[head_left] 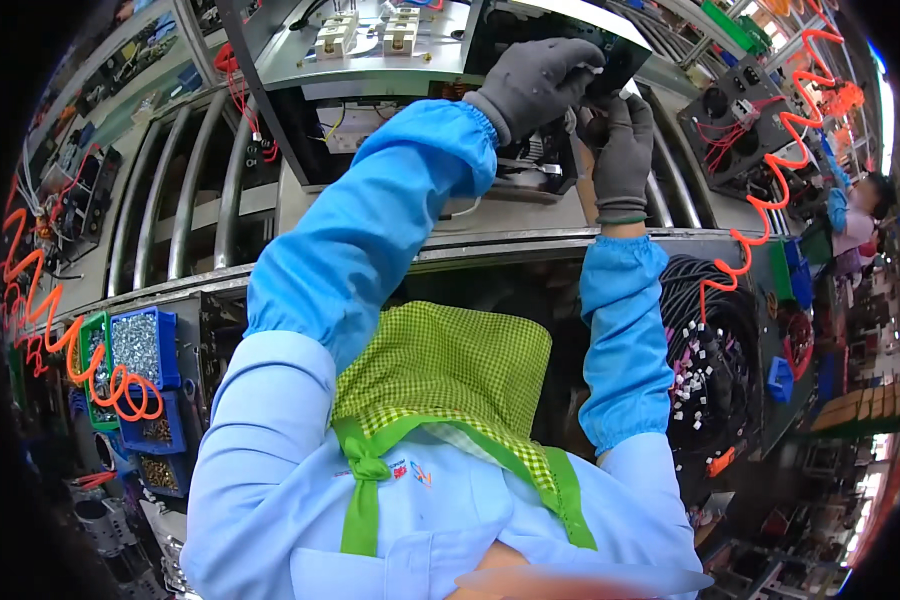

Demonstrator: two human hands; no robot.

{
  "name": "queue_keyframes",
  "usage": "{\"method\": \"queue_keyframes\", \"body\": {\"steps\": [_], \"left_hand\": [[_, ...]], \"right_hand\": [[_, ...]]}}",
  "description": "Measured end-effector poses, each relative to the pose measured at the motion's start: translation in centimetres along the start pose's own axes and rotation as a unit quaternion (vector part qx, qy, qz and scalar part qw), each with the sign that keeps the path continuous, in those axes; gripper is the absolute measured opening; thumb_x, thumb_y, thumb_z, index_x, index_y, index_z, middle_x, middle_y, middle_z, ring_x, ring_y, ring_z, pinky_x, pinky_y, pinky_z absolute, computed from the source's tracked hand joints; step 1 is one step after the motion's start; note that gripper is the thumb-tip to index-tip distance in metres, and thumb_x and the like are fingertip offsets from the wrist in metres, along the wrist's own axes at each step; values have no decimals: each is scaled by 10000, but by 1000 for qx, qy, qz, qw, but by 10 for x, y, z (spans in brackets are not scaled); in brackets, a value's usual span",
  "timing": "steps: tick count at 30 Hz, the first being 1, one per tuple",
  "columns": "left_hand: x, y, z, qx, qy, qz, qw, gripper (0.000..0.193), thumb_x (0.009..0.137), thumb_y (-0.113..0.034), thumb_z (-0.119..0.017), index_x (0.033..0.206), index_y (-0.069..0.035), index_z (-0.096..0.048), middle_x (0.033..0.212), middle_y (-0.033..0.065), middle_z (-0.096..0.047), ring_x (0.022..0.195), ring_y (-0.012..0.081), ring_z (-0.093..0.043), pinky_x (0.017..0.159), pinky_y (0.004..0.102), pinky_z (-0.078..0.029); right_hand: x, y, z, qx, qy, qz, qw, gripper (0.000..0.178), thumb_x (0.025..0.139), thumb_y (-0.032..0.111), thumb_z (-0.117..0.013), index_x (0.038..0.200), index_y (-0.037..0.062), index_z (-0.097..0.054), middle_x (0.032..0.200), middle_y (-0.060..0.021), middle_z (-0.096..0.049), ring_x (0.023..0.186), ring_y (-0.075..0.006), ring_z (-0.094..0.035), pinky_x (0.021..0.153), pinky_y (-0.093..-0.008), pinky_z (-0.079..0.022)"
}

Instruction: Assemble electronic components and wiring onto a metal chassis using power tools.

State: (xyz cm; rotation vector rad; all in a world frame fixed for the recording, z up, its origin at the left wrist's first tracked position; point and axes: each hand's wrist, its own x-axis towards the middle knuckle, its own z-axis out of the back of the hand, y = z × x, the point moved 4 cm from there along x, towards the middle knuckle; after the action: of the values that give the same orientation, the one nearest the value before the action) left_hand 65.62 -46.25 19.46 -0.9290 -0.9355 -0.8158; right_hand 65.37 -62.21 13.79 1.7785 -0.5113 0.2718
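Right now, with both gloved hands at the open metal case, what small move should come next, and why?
I'd probably shift the left hand slightly aside for a clearer view: it and the right hand sit close together at the right end of the open metal case, and what their fingertips handle is too small and covered to make out.

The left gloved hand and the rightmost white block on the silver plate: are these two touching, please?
Apart. The head view shows a bare strip of silver plate between the left gloved hand and the rightmost white block.
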Motion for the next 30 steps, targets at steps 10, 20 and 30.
{"method": "queue_keyframes", "body": {"steps": [10, 20, 30], "left_hand": [[24, -15, -4, 13, 106, -78, 991, 260, 855, -142, -639, 1114, -118, -632, 945, 111, -669, 807, 237, -680, 698, 333, -559], [-61, -19, 4, -55, 146, -8, 988, 262, 804, -63, -692, 1046, -64, -591, 912, 91, -644, 806, 250, -645, 686, 316, -539], [13, 4, 107, 60, -222, 16, 973, 511, 920, -293, -579, 1251, 70, -439, 1100, 209, -586, 984, 261, -577, 848, 349, -463]], "right_hand": [[4, 7, -3, -229, 31, 124, 965, 206, 916, 200, -584, 1030, 30, -604, 851, -82, -653, 719, -128, -596, 629, -285, -481], [6, 20, -24, -497, 18, 270, 824, 200, 855, 243, -600, 965, 80, -639, 831, -163, -626, 764, -353, -617, 666, -430, -486], [16, 6, -30, -578, -60, 240, 778, 271, 819, 294, -576, 908, 51, -654, 853, -178, -652, 914, -395, -577, 777, -478, -457]]}}
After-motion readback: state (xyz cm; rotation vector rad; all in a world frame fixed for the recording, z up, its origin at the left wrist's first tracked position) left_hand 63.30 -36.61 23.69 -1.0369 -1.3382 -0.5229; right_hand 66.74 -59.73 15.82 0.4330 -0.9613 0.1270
